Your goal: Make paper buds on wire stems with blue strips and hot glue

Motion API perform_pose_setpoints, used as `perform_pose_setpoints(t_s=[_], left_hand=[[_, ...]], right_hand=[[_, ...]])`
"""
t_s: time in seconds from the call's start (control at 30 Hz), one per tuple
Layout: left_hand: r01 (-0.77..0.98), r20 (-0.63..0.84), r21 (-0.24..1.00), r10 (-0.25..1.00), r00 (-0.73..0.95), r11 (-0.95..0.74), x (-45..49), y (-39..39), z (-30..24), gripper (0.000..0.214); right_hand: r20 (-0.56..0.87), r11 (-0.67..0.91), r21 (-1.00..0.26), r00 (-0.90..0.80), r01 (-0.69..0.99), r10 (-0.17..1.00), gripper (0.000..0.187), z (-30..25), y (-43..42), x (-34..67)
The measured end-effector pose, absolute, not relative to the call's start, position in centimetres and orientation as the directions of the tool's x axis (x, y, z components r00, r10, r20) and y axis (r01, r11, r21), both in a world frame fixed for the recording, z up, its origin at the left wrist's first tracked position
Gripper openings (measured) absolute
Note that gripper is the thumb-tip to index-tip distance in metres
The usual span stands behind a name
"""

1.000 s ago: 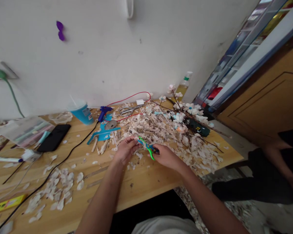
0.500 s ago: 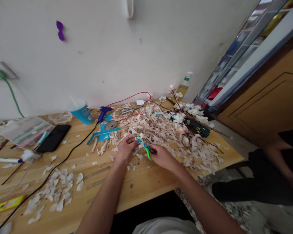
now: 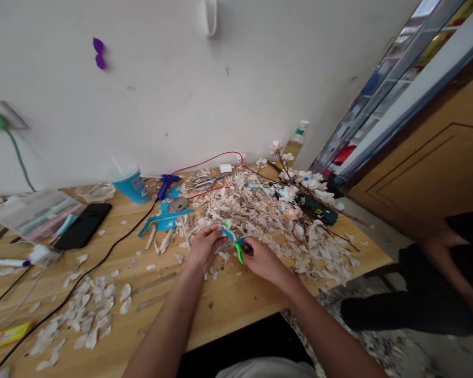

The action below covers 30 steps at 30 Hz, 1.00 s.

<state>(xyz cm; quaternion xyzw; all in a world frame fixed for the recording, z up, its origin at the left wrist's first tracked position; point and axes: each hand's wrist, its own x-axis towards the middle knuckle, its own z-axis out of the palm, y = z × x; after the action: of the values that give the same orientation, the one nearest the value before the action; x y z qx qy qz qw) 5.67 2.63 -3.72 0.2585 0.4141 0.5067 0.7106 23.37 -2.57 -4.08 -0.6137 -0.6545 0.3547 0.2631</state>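
Observation:
My right hand point(image 3: 262, 258) grips a pair of green and blue scissors point(image 3: 239, 250), fingers wrapped at the handles. The blades point up and left and look parted at the tips. Just left of them, my left hand point(image 3: 203, 245) is closed in a pinch by the blade tips; what its fingers hold is too small to make out. Both hands are over the near edge of a heap of pale, dried petal-like scraps point(image 3: 236, 202). A smaller group of whitish petals point(image 3: 92, 304) lies on the wooden table point(image 3: 173, 315) at the left.
Flowering branches point(image 3: 309, 181) and a bottle point(image 3: 295, 144) stand at the back right. Behind my hands lie grey scissors point(image 3: 205, 181) and a blue glue gun point(image 3: 167, 184). A blue cup point(image 3: 132, 186), a phone point(image 3: 83, 226) and a black cord point(image 3: 114, 242) occupy the left. A person point(image 3: 417, 294) sits at right.
The scissors have tilted slightly and their blades look wider apart. Both hands stay nearly in place, and the camera view has shifted a little.

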Motion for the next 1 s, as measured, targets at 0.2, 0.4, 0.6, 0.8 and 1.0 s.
perform_pose_setpoints(t_s=[0.2,0.4,0.6,0.8,1.0], left_hand=[[-0.411,-0.267,0.871,0.962,0.060,0.268,5.7,3.1,-4.3,0.039],[-0.330,-0.223,0.914,0.972,0.076,0.236,4.9,3.3,-3.9,0.047],[-0.202,-0.165,0.963,0.983,0.086,0.179,4.5,3.4,-3.5,0.053],[-0.266,-0.185,0.943,0.979,0.085,0.201,4.9,3.2,-3.6,0.060],[-0.335,-0.216,0.915,0.974,0.064,0.225,5.0,3.2,-4.7,0.062]], right_hand=[[-0.073,0.014,-0.790,-0.117,0.613,0.990,0.008,-4.2,-2.3,23.3],[-0.086,0.007,-0.767,-0.114,0.642,0.990,0.006,-4.0,-2.3,23.4],[-0.083,0.015,-0.781,-0.127,0.624,0.988,0.006,-4.3,-2.3,23.8],[-0.035,-0.021,-0.823,-0.014,0.568,0.999,0.015,-5.1,-2.0,24.3],[-0.010,-0.067,-0.801,0.099,0.595,0.995,0.017,-4.6,-3.5,25.0]])
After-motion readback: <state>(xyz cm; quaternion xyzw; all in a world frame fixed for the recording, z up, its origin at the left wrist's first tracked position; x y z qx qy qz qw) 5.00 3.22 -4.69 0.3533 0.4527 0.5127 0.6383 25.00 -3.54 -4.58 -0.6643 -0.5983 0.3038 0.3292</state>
